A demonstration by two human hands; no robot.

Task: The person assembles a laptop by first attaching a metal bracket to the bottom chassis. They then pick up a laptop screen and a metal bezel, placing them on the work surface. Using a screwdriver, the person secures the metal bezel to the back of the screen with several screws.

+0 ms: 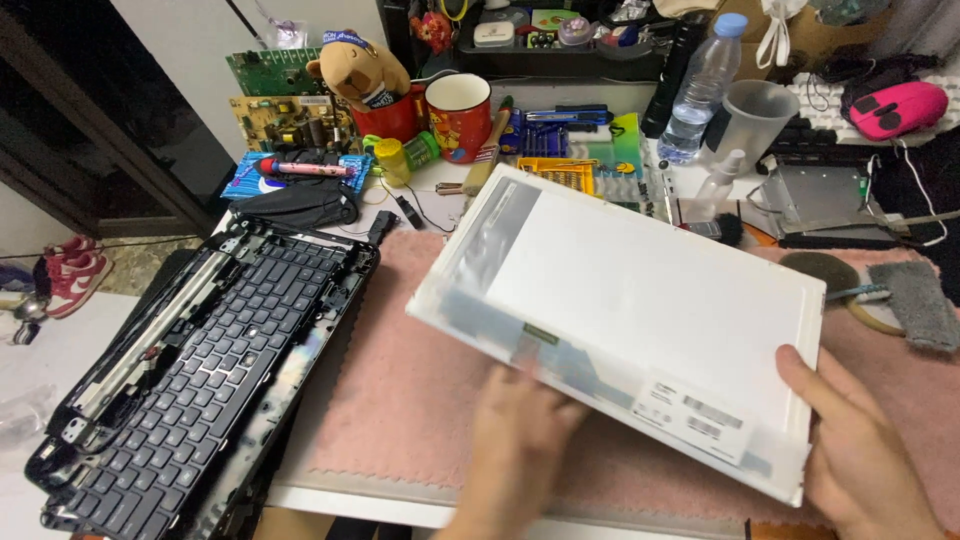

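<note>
Here, a white flat display panel (640, 300) is held above the pink mat (400, 390), tilted, w/ its back side up and its far corner near the yellow bit tray (560, 172). The left hand (515, 450) is blurred at the panel's near edge, approx. mid-length; the fingers seem tucked beneath the panel, but whether they are clamped on it cannot be told. The right hand (860, 455) is set at the near right corner, thumb laid on top, fingers wrapped under, so the panel is gripped there. Stickers are seen along the near strip of the panel. To the left, a black laptop base w/ keyboard (200, 370) is propped at an angle on the edge of the surface, well apart from the panel. Further back, two red mugs (460, 115), a plush toy (355, 65), a clear water bottle (700, 90), a plastic cup (755, 120) and a pink mouse (897, 108) are crowded together. A grey cloth (915, 300) is laid at the mat's right side.
</note>
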